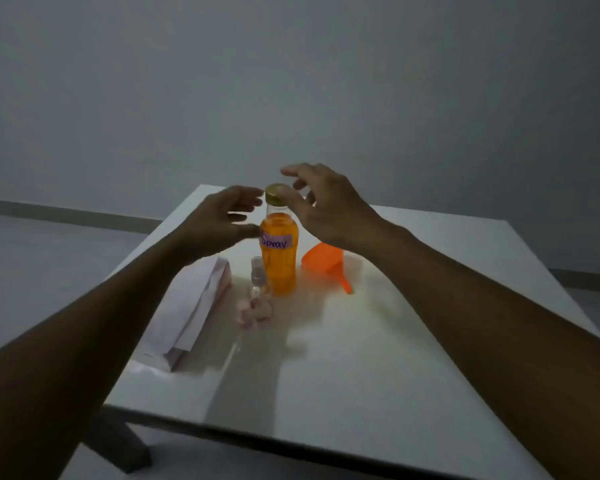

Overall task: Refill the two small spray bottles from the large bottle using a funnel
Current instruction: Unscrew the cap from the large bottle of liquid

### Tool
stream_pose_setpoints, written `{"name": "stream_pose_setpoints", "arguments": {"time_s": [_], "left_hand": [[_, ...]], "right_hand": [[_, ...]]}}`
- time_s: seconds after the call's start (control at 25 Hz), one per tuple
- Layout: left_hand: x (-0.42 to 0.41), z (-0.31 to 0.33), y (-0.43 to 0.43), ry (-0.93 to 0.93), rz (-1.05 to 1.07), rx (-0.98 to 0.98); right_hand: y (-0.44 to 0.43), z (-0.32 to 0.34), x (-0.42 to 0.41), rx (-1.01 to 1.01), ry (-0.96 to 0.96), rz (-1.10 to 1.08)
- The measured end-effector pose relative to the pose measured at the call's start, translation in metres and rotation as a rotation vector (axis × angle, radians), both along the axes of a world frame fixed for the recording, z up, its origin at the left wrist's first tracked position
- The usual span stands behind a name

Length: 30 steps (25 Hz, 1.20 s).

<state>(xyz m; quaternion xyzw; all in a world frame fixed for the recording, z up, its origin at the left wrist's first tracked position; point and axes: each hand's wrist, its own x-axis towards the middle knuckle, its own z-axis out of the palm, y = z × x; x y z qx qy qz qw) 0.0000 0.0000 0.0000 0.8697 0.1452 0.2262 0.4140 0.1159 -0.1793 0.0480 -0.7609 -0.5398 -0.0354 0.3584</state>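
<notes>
At the far left of the counter [378,341] lies a white paper packet [191,306], not part of the job. Next comes our left hand [219,225], fingers spread and curled toward the large bottle [278,258], thumb near its shoulder; whether it touches we cannot tell. The bottle stands upright, full of orange liquid, labelled "Spray", its yellow cap [275,194] still on. In front of it are the small spray bottles [257,292], blurred; one stands, and we cannot make out the second clearly. Our right hand [326,209] hangs over the cap, fingers open, thumb at the cap's side. The orange funnel [328,265] lies tipped over to the right. We judge this to be the opening step: next we must steady the bottle and twist off the cap.
</notes>
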Motion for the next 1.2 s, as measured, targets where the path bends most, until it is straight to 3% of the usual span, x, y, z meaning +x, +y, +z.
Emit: {"name": "stream_pose_setpoints", "arguments": {"time_s": [0.16,0.28,0.6,0.96,1.08,1.2], "left_hand": [[0.021,-0.002,0.013,0.246,-0.244,-0.094],[0.030,-0.007,0.011,0.213,-0.295,-0.065],[0.034,-0.024,0.010,0.139,-0.313,0.016],[0.035,-0.025,0.009,0.143,-0.328,0.044],[0.034,-0.022,0.007,0.154,-0.335,0.016],[0.034,-0.023,0.007,0.142,-0.327,-0.008]], "right_hand": [[0.037,0.012,0.008,-0.144,-0.208,-0.037],[0.046,0.013,0.020,-0.193,-0.300,0.012],[0.046,0.002,0.016,-0.108,-0.221,-0.159],[0.035,0.006,0.014,-0.162,-0.187,0.051],[0.027,0.013,0.026,-0.217,-0.093,0.174],[0.029,0.017,0.029,-0.219,-0.090,0.116]]}}
